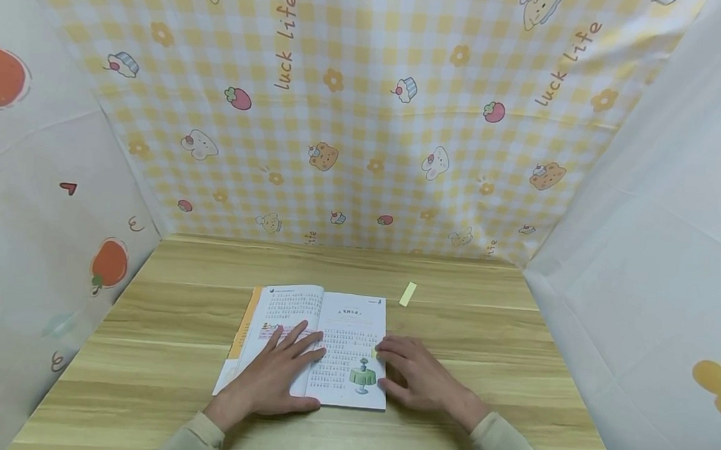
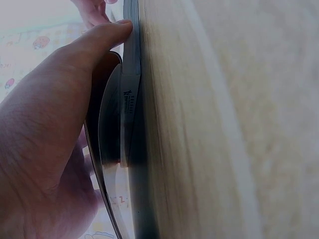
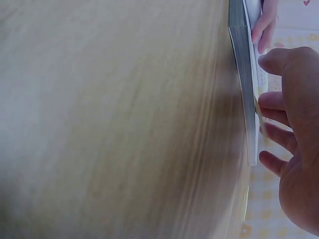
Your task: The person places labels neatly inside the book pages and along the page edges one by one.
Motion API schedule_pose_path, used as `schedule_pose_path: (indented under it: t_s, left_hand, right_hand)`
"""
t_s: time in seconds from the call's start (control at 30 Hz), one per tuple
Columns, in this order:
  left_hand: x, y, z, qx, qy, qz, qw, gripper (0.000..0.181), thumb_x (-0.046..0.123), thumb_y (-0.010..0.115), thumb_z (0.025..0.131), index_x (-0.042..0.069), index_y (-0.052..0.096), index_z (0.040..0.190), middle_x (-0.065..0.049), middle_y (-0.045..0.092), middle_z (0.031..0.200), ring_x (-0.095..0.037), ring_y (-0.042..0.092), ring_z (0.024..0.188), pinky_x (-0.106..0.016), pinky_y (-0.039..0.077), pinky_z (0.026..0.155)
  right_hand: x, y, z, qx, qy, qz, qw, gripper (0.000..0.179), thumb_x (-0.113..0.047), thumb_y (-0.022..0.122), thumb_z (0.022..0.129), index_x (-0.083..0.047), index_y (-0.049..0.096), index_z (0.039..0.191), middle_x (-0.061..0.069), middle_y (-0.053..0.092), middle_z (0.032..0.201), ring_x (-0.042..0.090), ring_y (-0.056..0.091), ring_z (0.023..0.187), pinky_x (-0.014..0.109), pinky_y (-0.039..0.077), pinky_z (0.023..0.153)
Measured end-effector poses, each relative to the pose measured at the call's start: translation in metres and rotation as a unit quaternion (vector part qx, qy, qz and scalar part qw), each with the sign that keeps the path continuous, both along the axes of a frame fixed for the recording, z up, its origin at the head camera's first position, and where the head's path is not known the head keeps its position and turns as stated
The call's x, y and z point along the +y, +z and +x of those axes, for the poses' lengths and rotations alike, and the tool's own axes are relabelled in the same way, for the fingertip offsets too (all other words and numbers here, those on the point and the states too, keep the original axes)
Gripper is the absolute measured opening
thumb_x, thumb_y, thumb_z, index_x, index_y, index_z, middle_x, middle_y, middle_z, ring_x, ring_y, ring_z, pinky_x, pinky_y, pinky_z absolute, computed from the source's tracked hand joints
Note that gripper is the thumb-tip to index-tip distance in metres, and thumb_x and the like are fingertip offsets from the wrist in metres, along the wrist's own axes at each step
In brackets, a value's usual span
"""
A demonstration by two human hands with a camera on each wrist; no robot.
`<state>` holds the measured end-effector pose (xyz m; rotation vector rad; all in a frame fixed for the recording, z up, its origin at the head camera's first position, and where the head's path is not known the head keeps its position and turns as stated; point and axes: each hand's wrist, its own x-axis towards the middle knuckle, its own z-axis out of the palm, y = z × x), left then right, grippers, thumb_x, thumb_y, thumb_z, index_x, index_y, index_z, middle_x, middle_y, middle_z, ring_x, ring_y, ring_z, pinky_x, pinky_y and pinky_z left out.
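Note:
An open book (image 1: 349,322) with printed text lies on the wooden table, a green-clothed round table pictured on its right page. Spread across the left page and the fold, my left hand (image 1: 275,372) holds the pages down. Its thumb reaches the bottom edge of the book, seen in the left wrist view. My right hand (image 1: 419,375) is at the right page's outer edge, thumb apart from the other fingers. Its fingertips touch a small yellow sticky note (image 3: 259,115) at that edge, partly hidden by the fingers in the head view.
Beyond the book's top right corner lies a pale yellow paper strip (image 1: 408,294) on the wooden table (image 1: 486,317). A checked curtain (image 1: 367,128) hangs behind the table, and white cloth walls (image 1: 662,225) stand at both sides.

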<state>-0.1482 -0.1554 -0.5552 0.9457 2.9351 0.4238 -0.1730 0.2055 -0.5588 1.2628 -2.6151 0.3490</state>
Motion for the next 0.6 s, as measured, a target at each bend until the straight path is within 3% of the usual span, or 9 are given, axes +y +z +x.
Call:
schedule_pose_path:
  t_s: [0.2, 0.6]
  left_hand:
    - [0.0002, 0.0015, 0.0016, 0.001, -0.001, 0.002, 1.0, 0.093, 0.079, 0.077, 0.092, 0.021, 0.062, 0.163, -0.004, 0.045, 0.182, -0.04, 0.027, 0.176, -0.076, 0.025, 0.139]
    - [0.0001, 0.001, 0.0025, 0.01, -0.001, -0.002, 0.9999, 0.092, 0.079, 0.077, 0.091, 0.021, 0.063, 0.162, -0.005, 0.046, 0.181, -0.041, 0.028, 0.176, -0.075, 0.027, 0.139]
  right_hand:
    - [-0.0002, 0.0011, 0.0019, -0.006, -0.011, 0.028, 0.9995, 0.054, -0.042, 0.082, 0.101, -0.009, 0.075, 0.144, 0.006, 0.072, 0.154, 0.027, 0.065, 0.149, 0.049, 0.054, 0.126]
    - [0.0007, -0.001, 0.005, 0.004, -0.01, 0.049, 0.9987, 0.056, -0.048, 0.074, 0.107, -0.011, 0.072, 0.15, 0.003, 0.07, 0.158, 0.028, 0.061, 0.153, 0.051, 0.052, 0.128]
